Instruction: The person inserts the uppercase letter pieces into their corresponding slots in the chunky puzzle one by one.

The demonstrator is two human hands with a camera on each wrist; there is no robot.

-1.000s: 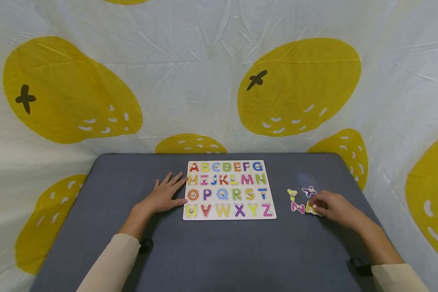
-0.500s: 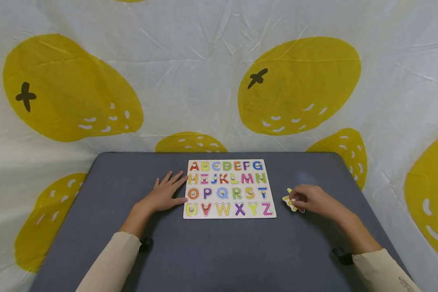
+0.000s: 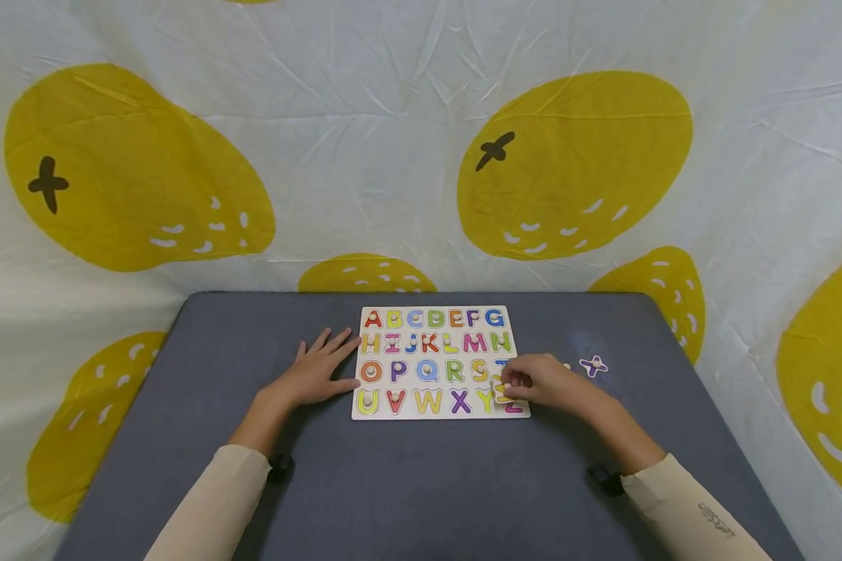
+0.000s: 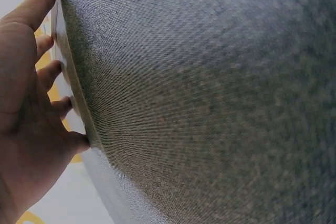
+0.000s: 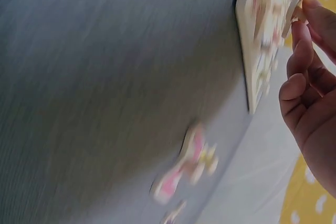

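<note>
A pale wooden alphabet puzzle board (image 3: 414, 415) lies on the dark grey table, filled with coloured letters in rows; several have small knobs. My left hand (image 3: 311, 378) lies flat at its left side, fingers spread and fingertips along the board's edge. Over the board's lower right corner my right hand (image 3: 543, 380) pinches a yellow letter puzzle piece (image 3: 502, 392) by its knob between thumb and fingertips. In the right wrist view, that piece (image 5: 297, 4) is tilted above the board. The held piece overlaps the printed Y and Z, and my fingers partly cover the T.
Right of the board lies a purple X piece (image 3: 593, 366) with a knob. A pink letter piece (image 5: 178, 167) and a yellow one (image 5: 209, 157) lie beside it, largely hidden behind my right hand in the head view. A patterned cloth (image 3: 365, 195) hangs behind the table.
My right hand has taken the yellow letter puzzle piece from the group of loose pieces and carried it left over the board. My left hand has stayed in place.
</note>
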